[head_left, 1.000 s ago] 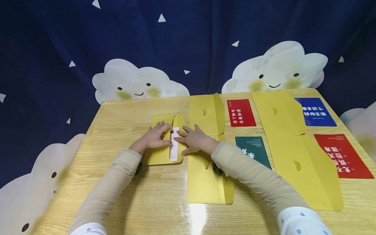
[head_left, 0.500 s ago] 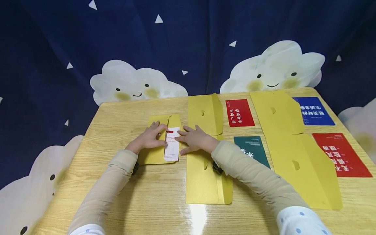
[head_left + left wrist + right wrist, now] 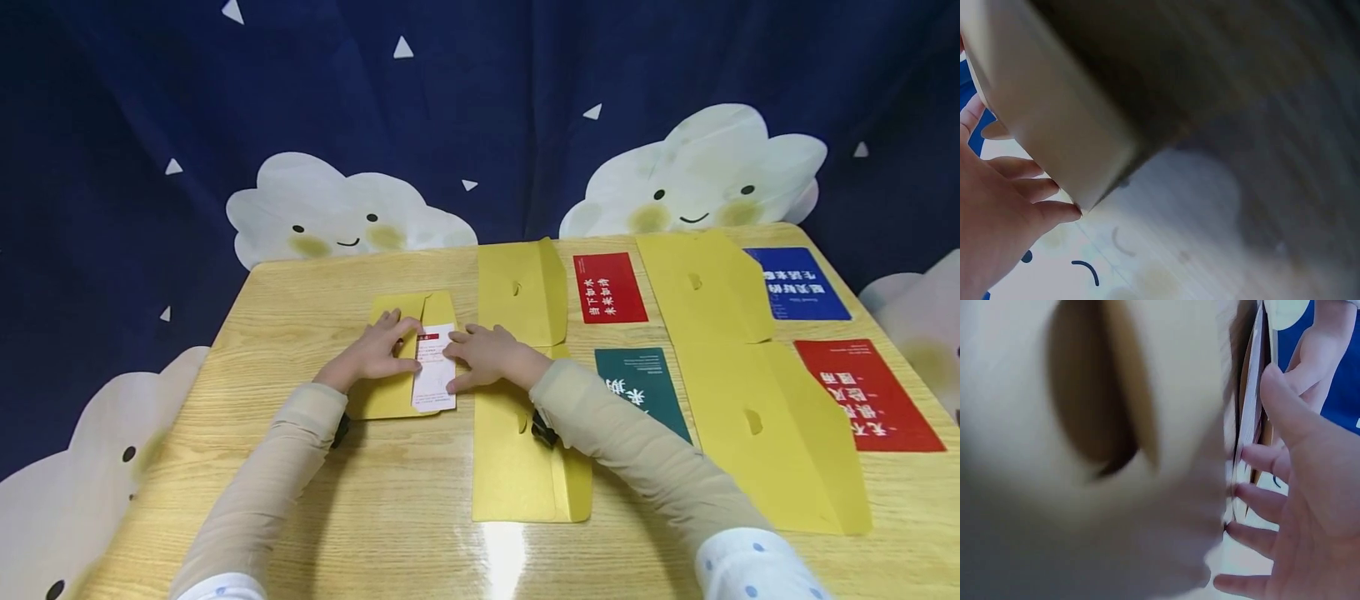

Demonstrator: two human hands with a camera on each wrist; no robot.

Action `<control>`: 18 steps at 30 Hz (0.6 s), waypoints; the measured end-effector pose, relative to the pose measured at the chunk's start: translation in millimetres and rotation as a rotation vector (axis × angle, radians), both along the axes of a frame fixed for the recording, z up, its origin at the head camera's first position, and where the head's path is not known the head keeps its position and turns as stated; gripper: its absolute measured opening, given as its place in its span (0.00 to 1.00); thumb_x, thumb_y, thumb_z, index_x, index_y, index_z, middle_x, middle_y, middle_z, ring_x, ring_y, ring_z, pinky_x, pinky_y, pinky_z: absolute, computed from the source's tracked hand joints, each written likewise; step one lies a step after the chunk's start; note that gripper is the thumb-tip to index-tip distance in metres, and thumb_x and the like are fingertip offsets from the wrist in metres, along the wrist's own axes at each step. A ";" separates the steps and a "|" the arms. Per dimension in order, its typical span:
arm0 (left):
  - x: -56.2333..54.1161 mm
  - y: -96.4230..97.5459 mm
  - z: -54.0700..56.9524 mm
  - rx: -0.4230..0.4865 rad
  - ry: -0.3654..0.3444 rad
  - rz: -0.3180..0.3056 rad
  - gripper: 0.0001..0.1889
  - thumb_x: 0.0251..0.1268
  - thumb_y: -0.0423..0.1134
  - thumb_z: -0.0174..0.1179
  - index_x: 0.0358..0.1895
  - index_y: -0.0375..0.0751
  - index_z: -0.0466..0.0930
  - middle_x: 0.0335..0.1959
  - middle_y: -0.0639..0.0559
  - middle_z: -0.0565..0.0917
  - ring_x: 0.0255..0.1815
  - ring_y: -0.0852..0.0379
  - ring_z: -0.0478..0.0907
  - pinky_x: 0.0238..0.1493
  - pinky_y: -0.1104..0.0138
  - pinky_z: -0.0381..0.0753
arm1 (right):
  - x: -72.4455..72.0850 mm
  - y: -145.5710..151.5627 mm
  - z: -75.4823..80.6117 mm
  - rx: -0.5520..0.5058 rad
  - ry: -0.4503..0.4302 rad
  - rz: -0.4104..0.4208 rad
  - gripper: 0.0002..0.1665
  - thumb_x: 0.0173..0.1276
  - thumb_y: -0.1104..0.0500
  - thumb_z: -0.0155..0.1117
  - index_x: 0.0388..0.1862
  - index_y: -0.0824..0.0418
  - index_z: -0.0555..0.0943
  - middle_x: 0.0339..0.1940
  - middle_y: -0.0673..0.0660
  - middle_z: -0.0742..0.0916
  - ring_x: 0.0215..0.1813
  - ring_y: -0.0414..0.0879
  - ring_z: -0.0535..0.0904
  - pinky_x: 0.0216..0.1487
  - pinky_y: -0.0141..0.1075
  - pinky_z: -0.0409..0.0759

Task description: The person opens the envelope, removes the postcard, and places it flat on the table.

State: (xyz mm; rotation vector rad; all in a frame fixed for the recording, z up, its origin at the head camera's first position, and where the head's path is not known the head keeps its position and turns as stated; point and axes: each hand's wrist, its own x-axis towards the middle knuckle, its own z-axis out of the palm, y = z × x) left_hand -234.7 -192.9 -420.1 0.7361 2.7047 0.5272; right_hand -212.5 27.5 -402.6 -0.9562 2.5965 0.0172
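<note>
In the head view, a yellow envelope (image 3: 386, 402) lies left of centre with its flap folded out to the right. A white card (image 3: 433, 387) with a red strip shows across its mouth; its left part is hidden in the envelope. My left hand (image 3: 369, 350) rests on the envelope, with index finger and thumb at the mouth edge. In the left wrist view its spread fingers (image 3: 1054, 214) meet the envelope's edge (image 3: 1060, 125). My right hand (image 3: 487, 357) has its fingertips at the card's right edge. The right wrist view shows those fingers (image 3: 1260, 500) extended and apart.
Two yellow envelopes (image 3: 513, 475) lie just right, under my right forearm. Further right are two more envelopes (image 3: 723, 383), red cards (image 3: 609, 287), a green card (image 3: 643, 383) and a blue card (image 3: 806, 283). A dark blue cloud-print curtain (image 3: 360, 83) hangs behind the wooden table (image 3: 405, 517).
The envelope and my left hand have shifted slightly left, and more of the white card shows outside the mouth. My right fingertips have come to the card's edge.
</note>
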 end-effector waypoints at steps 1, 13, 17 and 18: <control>-0.2 -0.6 0.2 0.001 0.003 0.000 0.25 0.54 0.51 0.59 0.53 0.52 0.62 0.66 0.23 0.47 0.66 0.25 0.39 0.55 0.31 0.41 | 0.5 -2.5 -0.6 -0.013 0.019 -0.001 0.41 0.57 0.29 0.51 0.65 0.47 0.66 0.70 0.52 0.63 0.69 0.53 0.56 0.59 0.55 0.61; 0.7 0.0 2.5 -0.003 0.014 -0.008 0.26 0.53 0.51 0.60 0.54 0.50 0.62 0.65 0.22 0.49 0.66 0.25 0.40 0.54 0.30 0.42 | 9.5 -17.4 -6.9 0.096 0.112 -0.033 0.49 0.53 0.25 0.50 0.71 0.43 0.55 0.71 0.55 0.58 0.70 0.52 0.52 0.60 0.54 0.60; 1.8 0.5 3.5 -0.009 0.005 -0.005 0.26 0.53 0.51 0.60 0.54 0.51 0.62 0.66 0.22 0.48 0.66 0.25 0.40 0.55 0.31 0.41 | 10.1 -15.1 -5.1 0.099 0.091 -0.053 0.49 0.54 0.26 0.50 0.71 0.43 0.55 0.73 0.56 0.54 0.72 0.53 0.46 0.63 0.56 0.55; 2.1 0.7 3.9 -0.009 0.001 -0.003 0.26 0.53 0.52 0.60 0.54 0.51 0.62 0.66 0.22 0.48 0.66 0.25 0.40 0.55 0.31 0.41 | 10.1 -14.5 -4.7 0.099 0.090 -0.057 0.49 0.54 0.26 0.50 0.71 0.43 0.55 0.73 0.56 0.55 0.72 0.54 0.46 0.63 0.56 0.54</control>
